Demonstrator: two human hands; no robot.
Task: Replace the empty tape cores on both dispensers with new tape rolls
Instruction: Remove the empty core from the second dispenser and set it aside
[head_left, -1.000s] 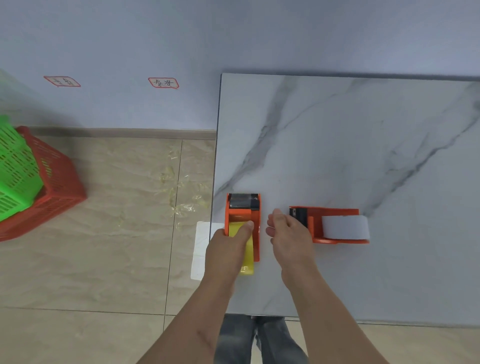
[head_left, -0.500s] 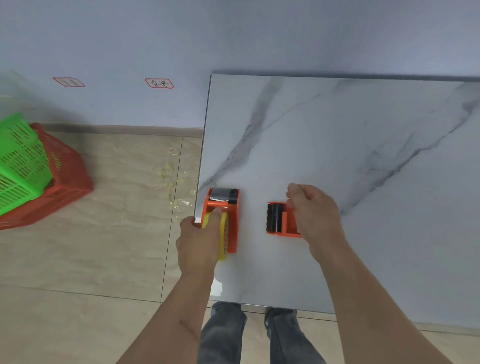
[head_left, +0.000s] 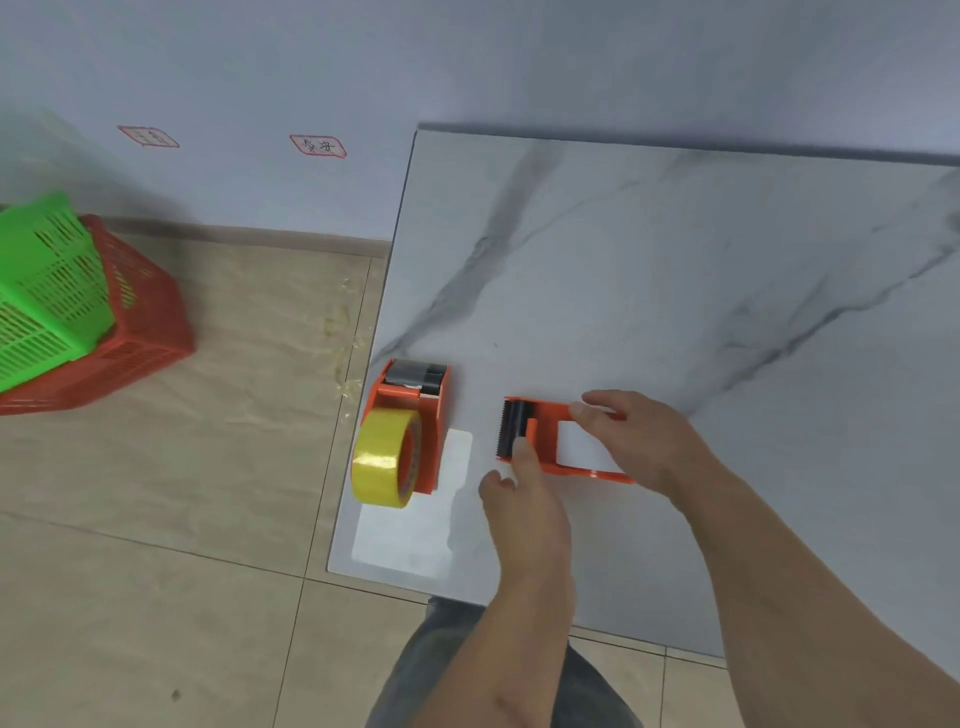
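Note:
Two orange tape dispensers lie on the marble table (head_left: 675, 270). The left dispenser (head_left: 415, 410) sits at the table's left edge with a yellow tape roll (head_left: 382, 457) on it, and no hand touches it. The right dispenser (head_left: 545, 441) lies on its side with a white roll or core (head_left: 579, 444) in it. My right hand (head_left: 639, 436) grips this dispenser's body over the white roll. My left hand (head_left: 519, 493) presses a thumb on its black cutter end.
A green basket (head_left: 41, 291) nests in an orange-red basket (head_left: 135, 338) on the tiled floor at the left. A white sheet (head_left: 410, 530) lies at the table's front left corner. My legs (head_left: 447, 670) stand below the table's front edge.
My left hand has let go of the left dispenser with the yellow roll and moved right onto the right dispenser's cutter end. My right hand still holds the right dispenser.

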